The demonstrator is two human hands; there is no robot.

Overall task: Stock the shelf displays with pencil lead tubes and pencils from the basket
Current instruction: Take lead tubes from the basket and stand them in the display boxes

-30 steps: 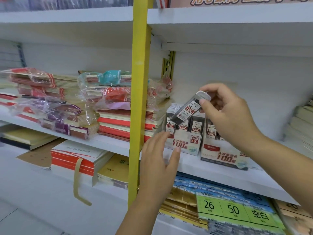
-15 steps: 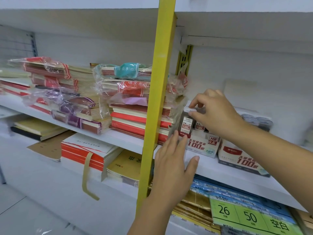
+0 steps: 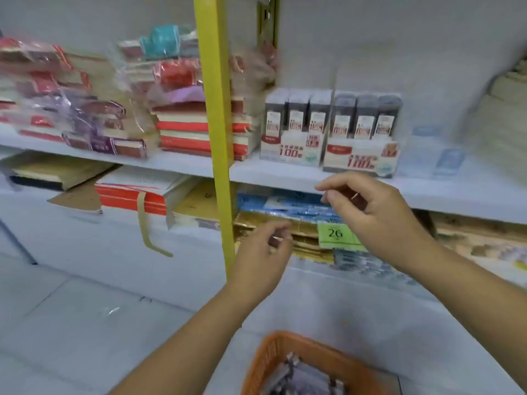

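Pencil lead tubes (image 3: 296,115) are in neither grip. The right grip (image 3: 368,212) hangs in the air with its fingers loosely curled and thumb and forefinger near each other, and nothing shows between them. The left grip (image 3: 262,252), lower and to the left, is likewise loosely curled and holds nothing. The picture is blurred, so finer detail of the fingers cannot be told.

The right grip is in front of the edge of the white shelf (image 3: 285,175), apart from it. The left grip is just right of the yellow upright (image 3: 216,109).

The tubes stand upright in rows of three in two display boxes on that shelf, the left box (image 3: 291,151) and the right box (image 3: 359,161) side by side and touching, above both grips.

Below the shelf lie blue packs (image 3: 285,203) and a green label marked 26 (image 3: 335,233). Left of the boxes, past the upright, are stacks of notebooks (image 3: 194,129), some wrapped in plastic.

At the bottom edge, beneath the forearms, is an orange basket (image 3: 285,363) holding greyish items (image 3: 299,377) too blurred to name.
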